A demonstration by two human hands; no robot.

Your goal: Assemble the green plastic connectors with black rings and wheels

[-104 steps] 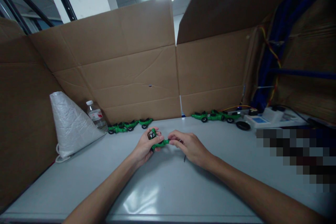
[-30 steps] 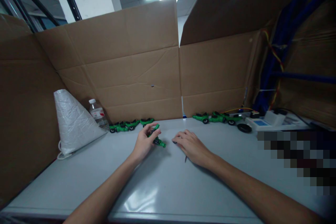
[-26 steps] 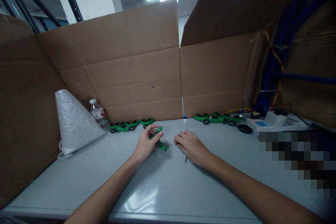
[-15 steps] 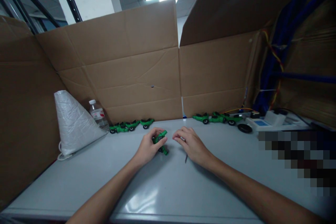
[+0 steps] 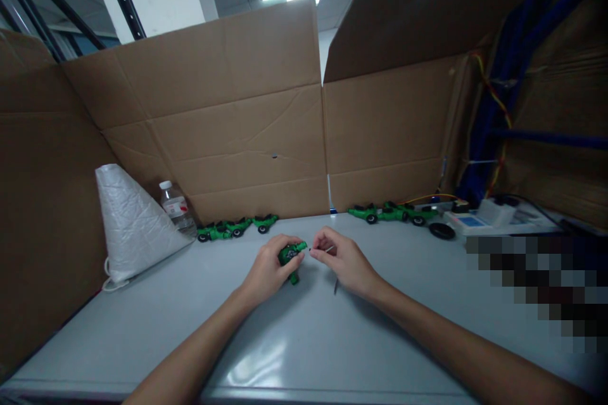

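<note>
My left hand (image 5: 270, 269) is closed round a green toy car (image 5: 287, 254), which is tilted with its dark underside parts turned partly toward me. Just right of it, my right hand (image 5: 344, 262) pinches thumb and forefinger together. A tiny dark piece shows at those fingertips, too small to name, close to the toy's end but apart from it. Below the right hand a thin dark metal rod (image 5: 335, 286) sticks out; whether the hand holds it or it lies on the table I cannot tell.
Green toy cars stand along the back at left (image 5: 237, 226) and right (image 5: 392, 212). A silvery bag (image 5: 135, 228) and a plastic bottle (image 5: 177, 207) are at the left. A black ring (image 5: 442, 231) lies by a white power strip (image 5: 503, 220). Cardboard walls (image 5: 247, 139) enclose the table (image 5: 166, 323).
The left hand has turned the toy car so its upper end points more to the right. My right fingertips have closed into a tighter pinch, and a tiny dark piece now shows there.
</note>
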